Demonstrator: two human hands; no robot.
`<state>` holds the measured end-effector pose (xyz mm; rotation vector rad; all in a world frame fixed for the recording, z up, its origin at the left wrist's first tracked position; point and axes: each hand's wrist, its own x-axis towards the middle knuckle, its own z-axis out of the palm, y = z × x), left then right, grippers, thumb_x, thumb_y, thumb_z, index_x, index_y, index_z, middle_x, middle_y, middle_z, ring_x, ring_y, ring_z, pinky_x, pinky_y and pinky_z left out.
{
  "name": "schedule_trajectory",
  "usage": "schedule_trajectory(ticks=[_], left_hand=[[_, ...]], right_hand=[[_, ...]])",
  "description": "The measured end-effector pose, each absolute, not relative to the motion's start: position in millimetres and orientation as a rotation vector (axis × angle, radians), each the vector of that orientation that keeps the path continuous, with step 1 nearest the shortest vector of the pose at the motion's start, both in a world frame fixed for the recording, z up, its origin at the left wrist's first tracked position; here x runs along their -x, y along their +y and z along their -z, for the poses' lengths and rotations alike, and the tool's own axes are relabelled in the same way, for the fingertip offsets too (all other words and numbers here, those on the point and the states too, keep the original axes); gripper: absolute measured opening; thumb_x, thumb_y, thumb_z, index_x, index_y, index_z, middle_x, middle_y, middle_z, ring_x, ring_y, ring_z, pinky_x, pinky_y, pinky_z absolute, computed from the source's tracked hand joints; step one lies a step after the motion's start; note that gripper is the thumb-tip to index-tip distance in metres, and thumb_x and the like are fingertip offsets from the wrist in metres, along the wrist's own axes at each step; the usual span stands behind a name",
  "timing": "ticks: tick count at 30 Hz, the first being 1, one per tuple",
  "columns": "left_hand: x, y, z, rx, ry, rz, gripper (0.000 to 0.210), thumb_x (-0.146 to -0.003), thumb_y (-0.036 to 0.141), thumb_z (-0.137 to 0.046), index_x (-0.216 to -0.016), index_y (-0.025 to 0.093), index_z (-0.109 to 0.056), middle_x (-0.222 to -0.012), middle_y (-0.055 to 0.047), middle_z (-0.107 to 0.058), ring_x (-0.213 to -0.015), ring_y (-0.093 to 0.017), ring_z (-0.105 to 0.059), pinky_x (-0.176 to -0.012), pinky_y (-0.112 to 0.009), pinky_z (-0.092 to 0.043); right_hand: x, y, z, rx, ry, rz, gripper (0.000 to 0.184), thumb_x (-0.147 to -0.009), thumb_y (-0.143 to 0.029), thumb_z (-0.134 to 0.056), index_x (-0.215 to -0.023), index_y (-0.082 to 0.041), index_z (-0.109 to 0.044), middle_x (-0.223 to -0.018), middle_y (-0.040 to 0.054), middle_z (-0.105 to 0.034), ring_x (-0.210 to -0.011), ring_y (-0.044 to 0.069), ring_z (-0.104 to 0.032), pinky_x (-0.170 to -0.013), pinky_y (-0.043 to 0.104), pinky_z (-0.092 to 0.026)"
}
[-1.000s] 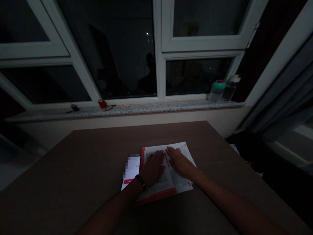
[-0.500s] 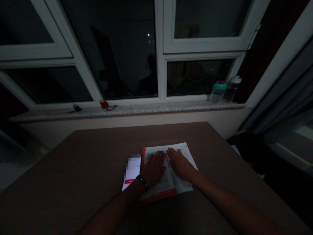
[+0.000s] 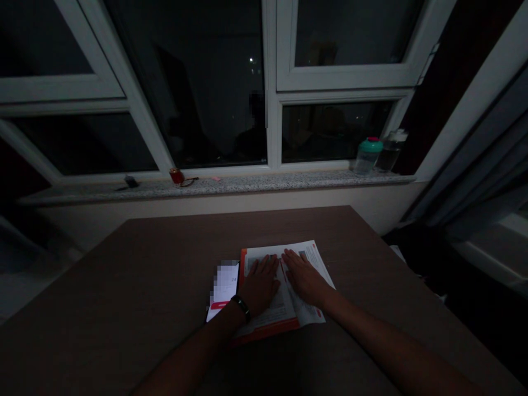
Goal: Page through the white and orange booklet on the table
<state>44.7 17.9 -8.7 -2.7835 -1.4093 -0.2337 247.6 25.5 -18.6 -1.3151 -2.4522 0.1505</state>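
On the brown table lies a printed sheet or booklet (image 3: 282, 308) with white pages and orange-red edges; part of it appears folded over. My left hand (image 3: 259, 283) rests flat on its left part, fingers stretched out, with a dark band (image 3: 241, 307) around the wrist. Flat on the right part is my right hand (image 3: 303, 278), its fingers extended toward the middle of the paper. The fingertips of both hands are close together near the top. Just left of the paper sits a phone (image 3: 225, 286) with a lit screen, partly behind my left wrist.
The table (image 3: 165, 264) reaches to the wall under a window. On the granite sill (image 3: 256, 181) stand a teal-lidded bottle (image 3: 368, 157), a clear bottle (image 3: 390, 151), a small red jar (image 3: 176, 176) and a small dark object (image 3: 131, 181). A grey curtain (image 3: 466, 148) hangs at the right.
Almost nothing differs. Both hands stay flat on the paper, and the whole view has shifted very slightly.
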Motion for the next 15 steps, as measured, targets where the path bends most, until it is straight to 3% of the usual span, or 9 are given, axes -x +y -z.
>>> schedule_trajectory(ticks=[15], left_hand=[[-44.6, 17.9, 8.2, 2.791, -1.406, 0.248, 0.055, -0.099, 0.027, -0.036, -0.151, 0.014, -0.028, -0.158, -0.009, -0.028, -0.145, -0.027, -0.024, -0.117, -0.050, -0.025]], right_hand=[[-242.9, 20.6, 12.7, 1.396, -2.479, -0.059, 0.051, -0.097, -0.017, -0.033, -0.146, -0.003, -0.038, -0.153, 0.0199, -0.035, -0.145, 0.029, -0.028, -0.116, 0.053, -0.027]])
